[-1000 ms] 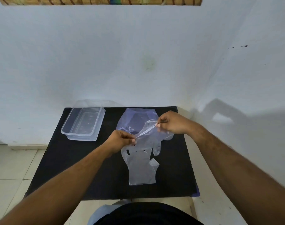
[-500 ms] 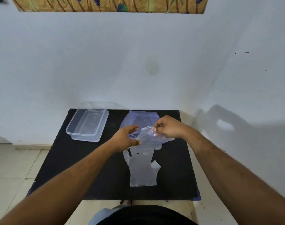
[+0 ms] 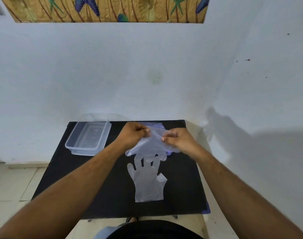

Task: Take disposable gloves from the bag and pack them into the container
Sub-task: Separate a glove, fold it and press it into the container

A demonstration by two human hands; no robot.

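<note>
A clear disposable glove (image 3: 149, 145) is held up over the black table (image 3: 99, 187), its fingers hanging toward me. My left hand (image 3: 132, 134) pinches its far left edge and my right hand (image 3: 177, 139) pinches its right edge. Beneath them the bluish bag (image 3: 158, 125) lies at the table's back edge, mostly hidden. A second clear glove (image 3: 148, 182) lies flat on the table in front, fingers pointing away from me. The clear rectangular container (image 3: 88, 137) stands open at the back left of the table.
The small table stands against a white wall (image 3: 147, 75), with a corner wall close on the right. Tiled floor (image 3: 11, 183) lies to the left. A patterned panel (image 3: 109, 9) hangs high on the wall.
Both hands lifted and spread the held glove, moving toward the table's back edge. My left hand, open half a second ago, now pinches the glove again. The flat glove has not moved.
</note>
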